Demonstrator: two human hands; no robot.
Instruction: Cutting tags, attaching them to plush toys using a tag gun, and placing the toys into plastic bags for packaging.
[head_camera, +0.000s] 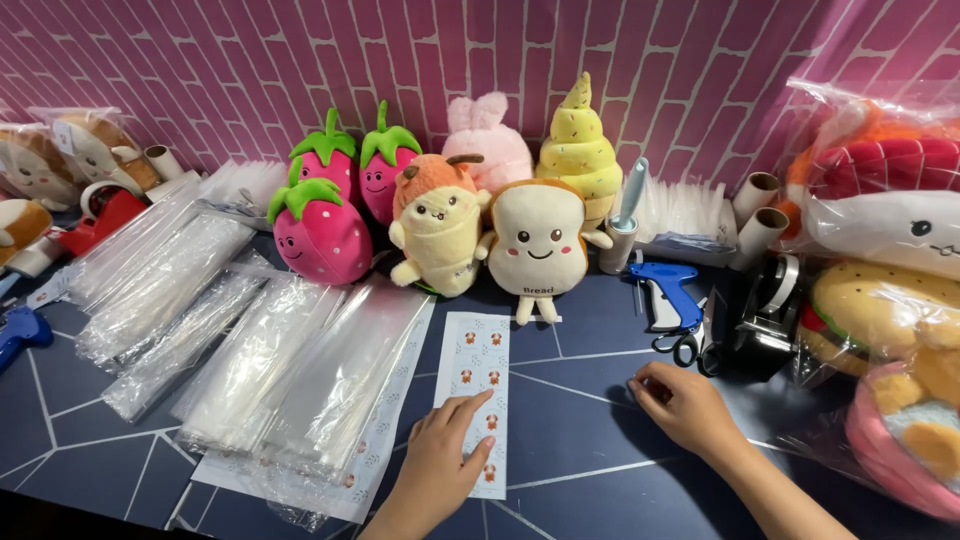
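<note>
The left hand (440, 465) is pressing spread fingertips on the sticker sheet (478, 395), none peeled, while the right hand (685, 405) is resting nearby, fingers curled, empty.

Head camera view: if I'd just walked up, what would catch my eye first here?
Probably the row of plush toys against the pink brick wall: three strawberries, a smiling bread slice and a yellow swirl cone. Next, the stacks of clear plastic bags fanned across the dark table on the left. In front, the left hand presses a fingertip on a white sticker sheet, while the right hand rests on the table.
</note>
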